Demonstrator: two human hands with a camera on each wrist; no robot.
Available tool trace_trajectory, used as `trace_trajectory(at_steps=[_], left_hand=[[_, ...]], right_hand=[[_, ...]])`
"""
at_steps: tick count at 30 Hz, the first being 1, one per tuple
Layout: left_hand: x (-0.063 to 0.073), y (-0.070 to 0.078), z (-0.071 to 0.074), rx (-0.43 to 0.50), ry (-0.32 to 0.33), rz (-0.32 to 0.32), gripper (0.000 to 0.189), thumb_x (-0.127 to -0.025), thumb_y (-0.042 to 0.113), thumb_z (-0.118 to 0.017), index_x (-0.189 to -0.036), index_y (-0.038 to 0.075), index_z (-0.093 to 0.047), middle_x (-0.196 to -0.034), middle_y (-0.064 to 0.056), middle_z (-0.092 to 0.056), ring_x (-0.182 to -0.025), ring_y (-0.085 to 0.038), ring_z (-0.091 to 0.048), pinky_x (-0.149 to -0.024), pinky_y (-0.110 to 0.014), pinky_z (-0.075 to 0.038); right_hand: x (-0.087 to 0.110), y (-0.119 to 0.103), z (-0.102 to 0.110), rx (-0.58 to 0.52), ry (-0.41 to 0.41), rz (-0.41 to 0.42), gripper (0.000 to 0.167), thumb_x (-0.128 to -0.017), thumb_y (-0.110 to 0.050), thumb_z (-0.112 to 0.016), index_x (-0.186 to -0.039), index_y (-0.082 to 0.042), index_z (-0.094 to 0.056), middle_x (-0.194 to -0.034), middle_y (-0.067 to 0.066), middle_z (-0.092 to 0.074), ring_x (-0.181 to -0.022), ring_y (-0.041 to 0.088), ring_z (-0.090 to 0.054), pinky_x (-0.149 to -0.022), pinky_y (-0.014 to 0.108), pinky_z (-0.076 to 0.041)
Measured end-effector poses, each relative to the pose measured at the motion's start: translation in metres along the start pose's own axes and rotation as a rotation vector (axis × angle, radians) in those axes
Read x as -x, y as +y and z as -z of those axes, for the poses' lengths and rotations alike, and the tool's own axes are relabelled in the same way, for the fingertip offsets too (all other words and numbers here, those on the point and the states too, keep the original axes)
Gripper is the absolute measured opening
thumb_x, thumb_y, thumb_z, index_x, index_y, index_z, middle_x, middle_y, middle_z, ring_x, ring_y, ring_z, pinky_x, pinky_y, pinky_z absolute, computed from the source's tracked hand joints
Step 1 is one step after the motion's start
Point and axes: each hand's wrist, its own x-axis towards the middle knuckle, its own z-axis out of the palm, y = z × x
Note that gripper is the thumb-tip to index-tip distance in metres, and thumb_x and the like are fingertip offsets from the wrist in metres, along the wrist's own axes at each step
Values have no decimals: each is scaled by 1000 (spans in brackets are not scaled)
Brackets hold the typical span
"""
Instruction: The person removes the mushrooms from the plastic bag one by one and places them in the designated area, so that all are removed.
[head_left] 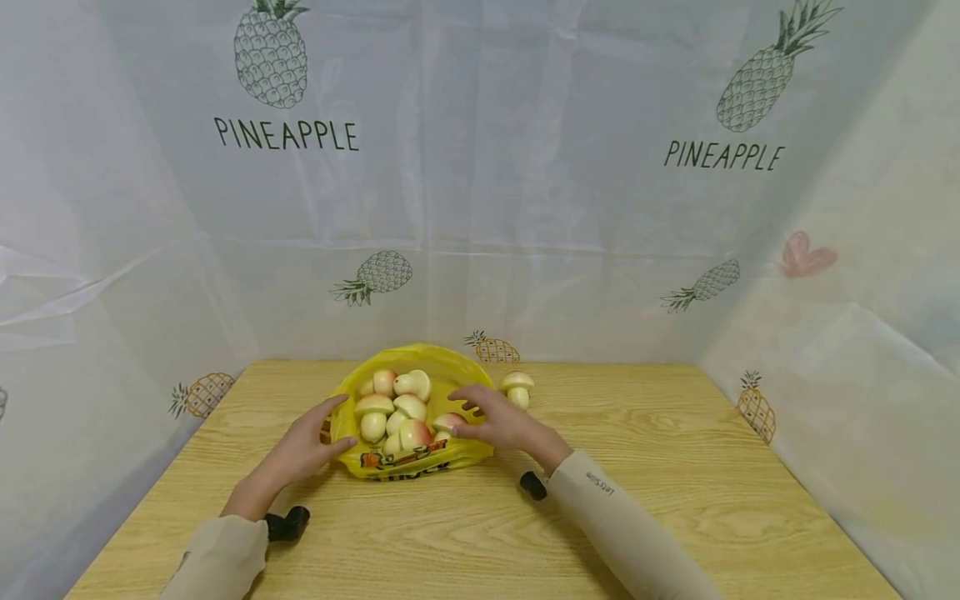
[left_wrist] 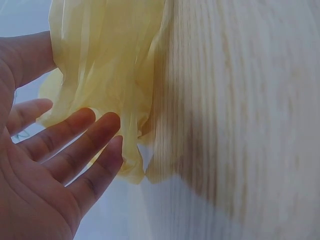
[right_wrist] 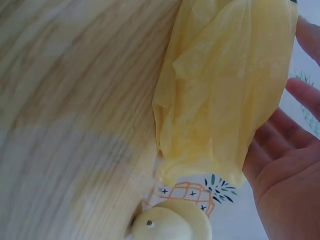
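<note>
A yellow plastic bag point(head_left: 468, 454) lies on the table with its mouth spread wide, several toy mushrooms point(head_left: 372, 427) inside, cream with reddish tinges. At the bag's left side is my left hand point(head_left: 303, 446), thumb at the front rim. Its fingers point(left_wrist: 75, 145) are extended along the outside of the yellow plastic in the left wrist view. My right hand point(head_left: 506, 421) reaches over the right rim, its thumb beside a reddish mushroom point(head_left: 450, 423). In the right wrist view its relaxed fingers point(right_wrist: 282, 132) are partly hidden behind the plastic.
One mushroom point(head_left: 517, 390) stands outside the bag, just beyond my right hand. The wooden table point(head_left: 637, 500) meets a pale curtain point(head_left: 570, 292) printed with pineapples at its back edge. Dark wrist cameras point(head_left: 288, 525) sit below the hands.
</note>
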Motion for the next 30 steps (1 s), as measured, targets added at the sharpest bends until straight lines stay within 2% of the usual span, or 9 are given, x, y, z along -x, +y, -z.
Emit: trace_trajectory(at_steps=[6,10,15,23,30], left_hand=[[0,0,0,-1,5,-4,74,-90,30,-68,-148,1,-31,-146,-29,-33,-114,-44,-51,-82,-49,-51],[0,1,0,3,0,-2,75,-90,31,-68,-148,1,-30,-145,-29,-33,-114,-44,-51,-81,-48,-52],[1,2,0,5,-3,0,75,-90,31,-68,-148,1,-30,-145,-29,-34,-113,-44,-51,-81,-48,-52],[1,3,1,0,6,-5,74,-90,27,-69,-147,0,-31,-144,-30,-36,-113,-44,-51,-82,-50,-51],[1,3,0,4,4,-1,74,-90,26,-69,-147,-1,-31,-143,-30,-36,-111,-43,-52,-80,-48,-52]], right_hand=[[-3,3,-5,-29,-11,41,55,-92,-42,-62,-139,-14,-50,-136,2,-48,-114,22,-55,-93,39,-48],[-5,4,-7,-16,-7,77,50,-93,-38,-61,-135,-12,-54,-129,0,-53,-110,17,-56,-91,36,-49],[-7,1,-6,25,-2,106,40,-95,-32,-60,-128,-10,-59,-116,-2,-57,-101,18,-55,-85,34,-48],[-14,-1,-2,26,-4,71,32,-95,-23,-62,-124,-8,-61,-118,1,-60,-107,17,-55,-92,39,-47],[-24,3,3,46,7,51,27,-95,-16,-62,-121,-8,-64,-115,2,-61,-106,18,-56,-93,39,-47]])
